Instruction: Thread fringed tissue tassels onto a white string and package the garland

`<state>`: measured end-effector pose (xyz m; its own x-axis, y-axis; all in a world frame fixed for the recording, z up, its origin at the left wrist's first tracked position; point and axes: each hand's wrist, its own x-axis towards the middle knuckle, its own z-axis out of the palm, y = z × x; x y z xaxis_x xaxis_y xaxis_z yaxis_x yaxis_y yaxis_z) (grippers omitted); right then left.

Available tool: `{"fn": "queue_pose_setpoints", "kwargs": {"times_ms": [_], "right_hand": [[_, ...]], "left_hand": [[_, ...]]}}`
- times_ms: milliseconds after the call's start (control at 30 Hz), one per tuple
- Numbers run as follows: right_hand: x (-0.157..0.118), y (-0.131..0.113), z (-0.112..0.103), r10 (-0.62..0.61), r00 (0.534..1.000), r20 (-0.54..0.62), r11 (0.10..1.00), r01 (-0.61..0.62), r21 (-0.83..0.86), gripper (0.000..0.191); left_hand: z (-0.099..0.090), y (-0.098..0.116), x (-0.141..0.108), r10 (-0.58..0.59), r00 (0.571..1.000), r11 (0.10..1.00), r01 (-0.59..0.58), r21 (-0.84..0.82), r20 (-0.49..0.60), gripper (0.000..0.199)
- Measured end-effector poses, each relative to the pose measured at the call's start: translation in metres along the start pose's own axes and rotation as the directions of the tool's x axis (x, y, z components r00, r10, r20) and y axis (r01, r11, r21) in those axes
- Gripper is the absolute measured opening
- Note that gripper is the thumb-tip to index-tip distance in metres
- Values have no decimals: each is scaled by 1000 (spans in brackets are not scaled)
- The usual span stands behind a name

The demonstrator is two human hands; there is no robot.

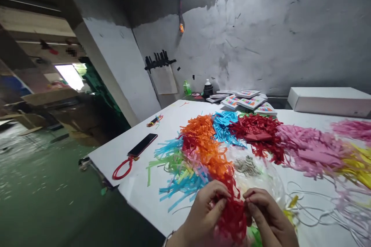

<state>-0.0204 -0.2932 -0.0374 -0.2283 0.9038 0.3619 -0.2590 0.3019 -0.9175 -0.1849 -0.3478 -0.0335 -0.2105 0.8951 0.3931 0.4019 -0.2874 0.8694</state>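
At the table's near edge, my left hand [207, 210] is closed, thumb and forefinger pinching a red paper fringe tassel [233, 220]. Beside it, my right hand [268, 216] is closed too, its fingertips pressed together at the tassel's right side; whatever they pinch is too small to make out. From the red tassel a row of orange fringe [207, 135] runs away from me, followed by blue fringe [224, 123] and dark red fringe [257, 127]. Light blue and green strips [179, 166] spread to the left. A clear plastic bag [269, 177] lies behind my right hand, near greyish bits [247, 166].
Pink fringe [313, 148], yellow fringe [359, 166] and loose white cord [313, 208] lie at right. A phone [143, 144] with a red strap rests at left. Printed packs [249, 101], a white box [329, 100] and bottles [208, 88] stand by the wall.
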Motion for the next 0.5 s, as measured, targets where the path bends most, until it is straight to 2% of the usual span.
{"fn": "queue_pose_setpoints", "kwargs": {"times_ms": [100,133,200,267,333,400,500], "right_hand": [[3,4,-3,-80,996,40,992,83,-96,17],[5,6,-5,-121,989,86,984,131,-125,16],[7,9,-9,-203,960,192,960,234,-154,13],[8,9,-12,-246,945,217,943,285,-173,14],[6,8,-13,-222,966,129,950,244,-195,15],[2,6,-11,-115,993,20,972,117,-202,17],[-6,3,-5,25,1000,-17,984,-28,-174,23]], "left_hand": [[1,14,-1,25,998,989,-16,149,-59,19],[2,18,-1,50,998,984,-44,175,-30,23],[5,23,0,65,992,980,-84,179,110,27],[11,25,1,17,983,988,-44,145,184,24],[15,23,2,-92,988,995,87,48,122,31],[17,20,2,-244,969,956,249,-155,51,38],[18,16,0,-421,899,777,427,-463,121,45]]}}
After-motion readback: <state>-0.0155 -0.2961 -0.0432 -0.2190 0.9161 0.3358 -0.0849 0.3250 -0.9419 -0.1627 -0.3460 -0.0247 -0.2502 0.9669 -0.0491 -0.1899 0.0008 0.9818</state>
